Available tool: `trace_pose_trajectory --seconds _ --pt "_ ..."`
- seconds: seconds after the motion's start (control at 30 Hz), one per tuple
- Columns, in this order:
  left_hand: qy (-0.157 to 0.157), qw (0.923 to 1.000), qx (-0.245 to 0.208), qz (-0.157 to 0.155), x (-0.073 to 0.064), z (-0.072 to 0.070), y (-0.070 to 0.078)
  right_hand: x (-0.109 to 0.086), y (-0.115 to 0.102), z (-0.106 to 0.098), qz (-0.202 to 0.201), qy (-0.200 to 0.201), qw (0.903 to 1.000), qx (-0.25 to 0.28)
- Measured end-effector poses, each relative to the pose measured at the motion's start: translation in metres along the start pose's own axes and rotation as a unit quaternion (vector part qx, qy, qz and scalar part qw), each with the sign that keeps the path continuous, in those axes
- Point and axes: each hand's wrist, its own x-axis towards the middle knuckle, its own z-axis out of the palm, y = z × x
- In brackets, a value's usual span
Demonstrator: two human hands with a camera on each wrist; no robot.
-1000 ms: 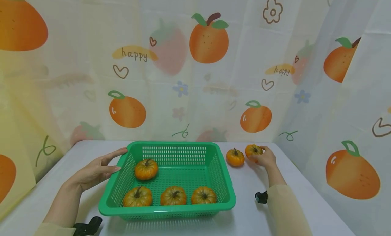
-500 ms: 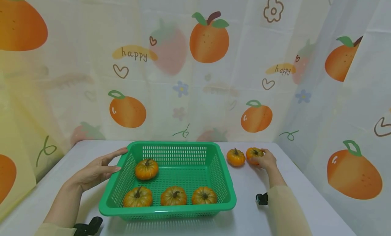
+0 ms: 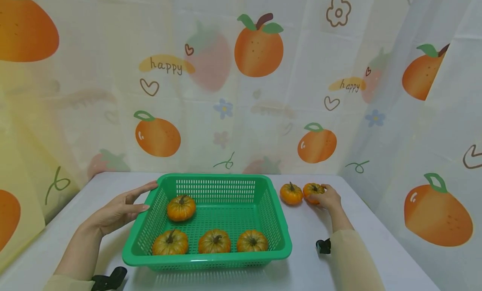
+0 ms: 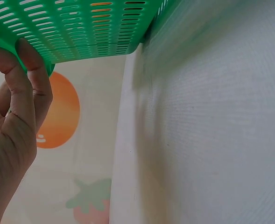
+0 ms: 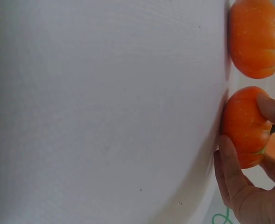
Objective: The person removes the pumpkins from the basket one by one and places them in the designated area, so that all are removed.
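My right hand [image 3: 328,197] holds a small orange pumpkin [image 3: 311,190] at the back right of the table. In the right wrist view, the thumb lies on the upper side of this pumpkin [image 5: 246,123] and fingers touch its lower side. A second small pumpkin [image 3: 290,194] sits just left of it. My left hand [image 3: 116,210] touches the left rim of a green plastic basket [image 3: 205,258] with fairly straight fingers. From the left wrist, fingers [image 4: 39,79] reach up beneath the basket's rim, their tips partly hidden.
Inside the basket, one pumpkin [image 3: 181,208] sits at the back left. Several others, including a middle one [image 3: 214,242], line the front. A white cloth [image 3: 305,257] covers the table. Behind it hangs a fruit-printed curtain [image 3: 260,119].
The right hand and its pumpkin have shifted barely in view, along with a slight drift of the whole head view. The left hand and basket stay in place.
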Motion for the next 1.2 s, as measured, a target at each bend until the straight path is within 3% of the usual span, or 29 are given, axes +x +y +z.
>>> trace_pose_trajectory --seconds 0.7,0.93,1.2 --pt "0.007 1.0000 0.004 -0.004 0.000 0.001 0.000 0.000 0.002 -0.005 0.005 -0.003 0.9999 -0.012" --pt "0.005 1.0000 -0.001 -0.003 -0.001 0.001 0.001 -0.002 -0.001 -0.011 0.001 0.018 0.9997 -0.019" --pt "0.003 0.9999 -0.009 0.005 -0.002 0.001 0.001 0.002 -0.011 -0.017 -0.035 0.062 0.9973 -0.021"
